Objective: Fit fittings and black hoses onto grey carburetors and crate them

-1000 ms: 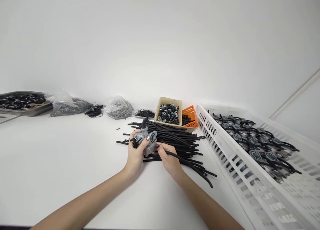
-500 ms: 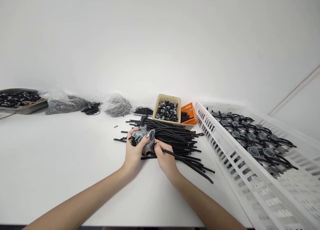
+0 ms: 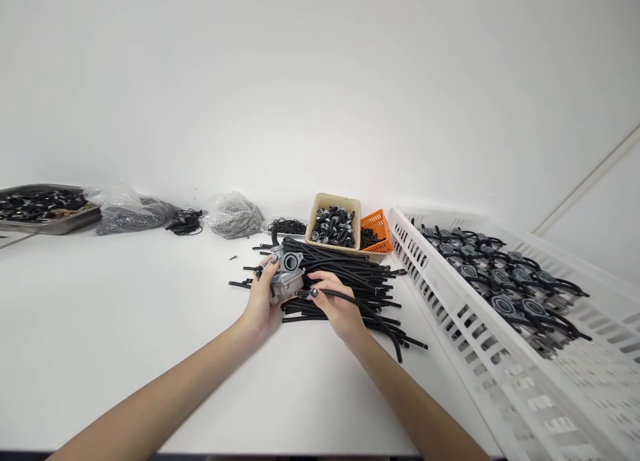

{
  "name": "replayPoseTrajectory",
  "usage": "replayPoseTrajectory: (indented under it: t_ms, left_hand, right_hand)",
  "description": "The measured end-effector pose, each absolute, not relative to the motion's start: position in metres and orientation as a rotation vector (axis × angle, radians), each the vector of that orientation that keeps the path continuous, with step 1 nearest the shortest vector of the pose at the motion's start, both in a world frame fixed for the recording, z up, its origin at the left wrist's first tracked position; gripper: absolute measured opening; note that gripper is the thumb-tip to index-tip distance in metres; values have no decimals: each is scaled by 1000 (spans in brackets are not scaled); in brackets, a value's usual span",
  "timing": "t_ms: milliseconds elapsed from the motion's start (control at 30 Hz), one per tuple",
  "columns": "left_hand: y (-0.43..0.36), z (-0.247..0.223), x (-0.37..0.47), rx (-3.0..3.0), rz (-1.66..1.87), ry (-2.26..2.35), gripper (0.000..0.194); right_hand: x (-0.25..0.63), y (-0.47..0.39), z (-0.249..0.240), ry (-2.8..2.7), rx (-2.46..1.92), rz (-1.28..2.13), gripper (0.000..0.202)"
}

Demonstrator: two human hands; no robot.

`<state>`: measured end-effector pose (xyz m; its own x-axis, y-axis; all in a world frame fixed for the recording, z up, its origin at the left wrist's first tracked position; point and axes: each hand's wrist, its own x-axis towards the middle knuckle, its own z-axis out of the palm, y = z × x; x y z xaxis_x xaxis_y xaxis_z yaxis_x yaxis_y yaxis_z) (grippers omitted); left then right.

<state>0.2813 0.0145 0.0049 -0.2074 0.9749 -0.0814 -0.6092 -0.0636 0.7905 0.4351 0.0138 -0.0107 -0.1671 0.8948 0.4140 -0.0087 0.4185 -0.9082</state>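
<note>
A grey metal carburetor point(image 3: 287, 284) with a short black elbow on top is gripped in my left hand point(image 3: 261, 299), its round bore facing up and toward me. My right hand point(image 3: 339, 309) pinches a black rubber hose point(image 3: 373, 312) near one end, between thumb and fingers. That end lies close to the carburetor's lower right side; whether it touches is hard to make out. The hose's free end curves down to the right. Beneath and behind both hands spreads a pile of black hoses point(image 3: 350, 267) on the white table point(image 3: 125, 327).
On the right stands a white slotted crate point(image 3: 465, 314) with rows of carburetors fitted with hoses. Along the wall are a cream bin point(image 3: 334, 197) of small parts, an orange basket point(image 3: 383, 224), plastic bags point(image 3: 235, 215) of parts and a metal tray point(image 3: 75, 219).
The carburetor has shifted slightly left and turned, so its bore shows more openly. My right hand has changed its grip on the hose, which now lies across the fingers.
</note>
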Motion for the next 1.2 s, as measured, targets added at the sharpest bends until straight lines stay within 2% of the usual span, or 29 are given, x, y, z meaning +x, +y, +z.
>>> replayPoseTrajectory:
  t_ms: [100, 500, 700, 867, 1000, 1200]
  left_hand:
    - [10, 6, 284, 626, 1578, 807, 50]
    - [6, 0, 283, 775, 1447, 723, 66]
    - [5, -1, 285, 791, 1435, 730, 59]
    - [3, -1, 285, 771, 1437, 682, 60]
    - [5, -2, 285, 714, 1404, 669, 60]
    - [7, 1, 284, 512, 1292, 633, 52]
  right_hand:
    - [435, 17, -12, -1382, -878, 1004, 32]
    - [434, 21, -27, -1242, -885, 977, 52]
    - [438, 16, -24, -1272, -1061, 736, 41]
    - [438, 13, -20, -1378, -986, 678, 28]
    - [437, 12, -20, -1405, -899, 715, 25]
    - [436, 12, -21, -1397, -795, 898, 32]
